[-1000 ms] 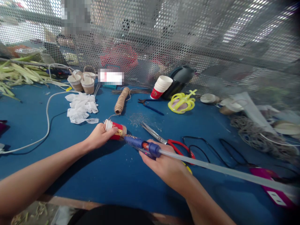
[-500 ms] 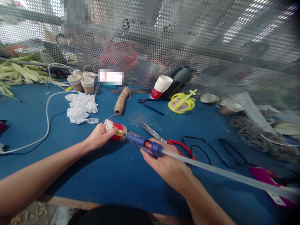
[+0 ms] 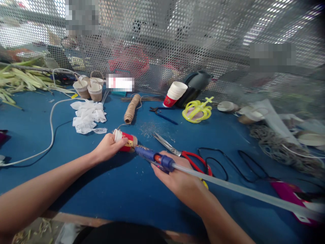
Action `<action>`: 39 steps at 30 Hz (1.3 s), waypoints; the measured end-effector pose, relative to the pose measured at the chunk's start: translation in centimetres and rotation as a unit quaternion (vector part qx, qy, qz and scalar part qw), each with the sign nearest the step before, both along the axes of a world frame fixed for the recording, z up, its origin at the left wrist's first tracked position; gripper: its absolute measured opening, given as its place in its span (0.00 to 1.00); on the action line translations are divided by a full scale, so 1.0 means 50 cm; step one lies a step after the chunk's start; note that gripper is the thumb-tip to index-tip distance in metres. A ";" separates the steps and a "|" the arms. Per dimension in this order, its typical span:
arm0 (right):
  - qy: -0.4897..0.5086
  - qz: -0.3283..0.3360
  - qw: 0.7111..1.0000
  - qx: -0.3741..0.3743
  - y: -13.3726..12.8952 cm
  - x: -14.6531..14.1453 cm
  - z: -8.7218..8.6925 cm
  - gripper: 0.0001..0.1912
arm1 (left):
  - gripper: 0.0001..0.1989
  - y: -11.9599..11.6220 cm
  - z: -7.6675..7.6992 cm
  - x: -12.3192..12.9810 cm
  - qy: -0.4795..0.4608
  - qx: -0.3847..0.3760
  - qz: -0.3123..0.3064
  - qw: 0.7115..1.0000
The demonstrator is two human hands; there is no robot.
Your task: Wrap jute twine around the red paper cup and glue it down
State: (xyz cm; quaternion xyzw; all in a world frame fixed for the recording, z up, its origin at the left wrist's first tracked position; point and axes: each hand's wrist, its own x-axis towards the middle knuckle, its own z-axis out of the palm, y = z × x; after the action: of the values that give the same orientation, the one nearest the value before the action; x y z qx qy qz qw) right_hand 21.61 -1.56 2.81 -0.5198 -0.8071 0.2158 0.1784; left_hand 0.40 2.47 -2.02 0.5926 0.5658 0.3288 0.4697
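My left hand (image 3: 110, 146) is wrapped round a red and white paper cup (image 3: 130, 139) lying on its side, its mouth to the left. Twine is wound about the cup's base end. In my right hand (image 3: 175, 173) is a blue hot glue gun (image 3: 152, 156), its nozzle at the twine-wound end; whether it touches I cannot tell. A long translucent glue stick (image 3: 215, 182) sticks out of the gun's back. Red-handled scissors (image 3: 177, 151) lie open just beyond my right hand. The fingers under the gun are partly hidden.
A twine roll (image 3: 132, 109), pliers (image 3: 165, 116), stacked paper cups (image 3: 175, 94) and a yellow crown-shaped piece (image 3: 196, 111) stand or lie farther back. Twine-wrapped cups (image 3: 94, 91) and white lace (image 3: 88, 117) are at left. Grey cord (image 3: 284, 145) and a purple item (image 3: 291, 200) lie right.
The glue gun and my right hand have shifted slightly down and left, the nozzle dipping a little at the cup's end. My left hand and the cup stay nearly still.
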 end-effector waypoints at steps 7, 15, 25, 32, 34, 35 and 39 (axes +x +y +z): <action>-0.006 0.001 1.000 -0.008 -0.001 -0.003 0.003 0.08 | 0.18 0.001 -0.001 0.000 0.008 -0.002 0.006 1.000; 0.014 -0.001 1.000 -0.018 0.003 -0.001 -0.002 0.07 | 0.17 0.001 -0.005 -0.001 0.004 0.007 0.001 1.000; -0.001 -0.019 1.000 0.024 0.013 0.002 -0.001 0.05 | 0.16 -0.007 -0.010 -0.002 -0.030 0.030 -0.031 0.999; -0.043 0.045 0.992 0.108 0.021 0.008 0.003 0.09 | 0.16 -0.006 -0.022 -0.007 0.015 0.065 -0.044 0.997; -0.054 0.054 0.988 0.136 0.024 0.007 0.002 0.10 | 0.16 -0.007 -0.021 -0.007 0.025 0.079 -0.051 0.995; -0.062 0.056 0.985 0.149 0.025 0.007 0.002 0.10 | 0.16 -0.008 -0.021 -0.007 0.031 0.085 -0.058 0.994; -0.131 0.085 0.964 0.214 0.030 0.009 -0.001 0.12 | 0.16 -0.011 -0.017 -0.005 0.049 0.114 -0.083 0.989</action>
State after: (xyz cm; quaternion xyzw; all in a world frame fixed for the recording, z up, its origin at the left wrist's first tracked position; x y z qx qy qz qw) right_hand 22.05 -0.05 2.73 -0.4228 -0.8920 -0.0177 0.1589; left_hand 0.13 1.93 -2.87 0.7026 0.4956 0.3215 0.3968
